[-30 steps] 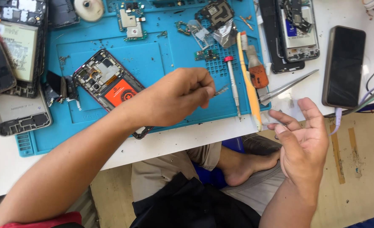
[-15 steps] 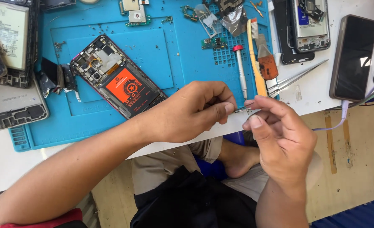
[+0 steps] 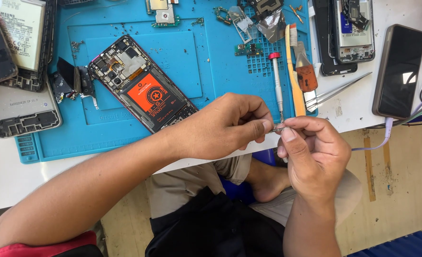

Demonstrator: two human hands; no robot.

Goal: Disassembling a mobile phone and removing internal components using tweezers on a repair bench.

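My left hand [image 3: 225, 126] and my right hand [image 3: 313, 152] meet at the table's front edge, fingertips pinched together on a small metal part [image 3: 277, 128]. The part is tiny and mostly hidden by my fingers. Just behind my left hand lies an opened phone [image 3: 142, 83] with an orange battery, back cover off, on the blue work mat [image 3: 211, 52]. A red-capped screwdriver [image 3: 276, 81] lies on the mat right above my fingertips.
Metal tweezers [image 3: 337, 90], a yellow toothbrush [image 3: 294, 66] and an orange-handled tool [image 3: 306, 76] lie right of the screwdriver. A black phone [image 3: 398, 71] with a purple cable [image 3: 387, 135] sits far right. More disassembled phones [image 3: 18, 107] and loose parts [image 3: 70, 81] crowd the left and back.
My right hand rose from below the table edge to meet my left hand; both now pinch the small part together. The view has shifted slightly closer.
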